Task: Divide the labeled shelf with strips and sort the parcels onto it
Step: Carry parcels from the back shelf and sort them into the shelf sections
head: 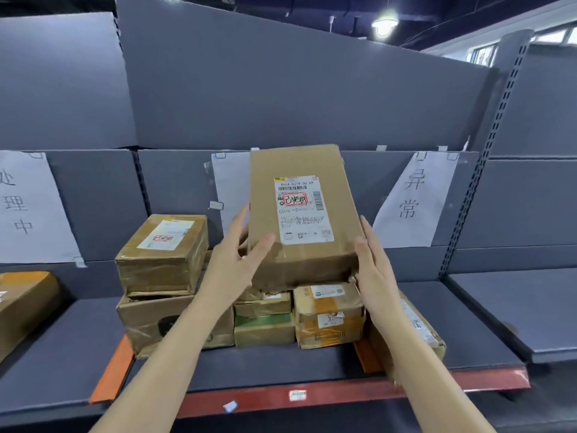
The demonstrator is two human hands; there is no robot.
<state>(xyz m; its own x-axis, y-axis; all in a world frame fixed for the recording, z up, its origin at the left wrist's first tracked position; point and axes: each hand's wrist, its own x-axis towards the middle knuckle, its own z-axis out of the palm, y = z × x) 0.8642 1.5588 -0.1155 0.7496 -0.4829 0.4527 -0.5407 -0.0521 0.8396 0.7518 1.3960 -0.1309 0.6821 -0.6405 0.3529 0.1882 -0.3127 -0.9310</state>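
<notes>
A flat brown parcel (pixel 304 214) with a white shipping label and a red stamp stands tilted on top of the stack in the middle section of the grey shelf (pixel 281 367). My left hand (pixel 239 254) holds its left edge, thumb on the front face. My right hand (pixel 373 260) presses flat against its right edge, fingers straight. Under it lie several small taped parcels (pixel 327 317). Two stacked boxes (pixel 162 254) stand to the left. Orange divider strips lie on the shelf at the left (pixel 112 373) and at the right (pixel 368 357), the right one partly hidden by my forearm.
Paper labels hang on the back panel: one at far left (pixel 28 207), one behind the held parcel (pixel 231 185), one at right (pixel 412 201). A parcel (pixel 22 304) sits in the left section, another (pixel 415 326) behind my right arm. The shelf has a red front edge (pixel 343 392).
</notes>
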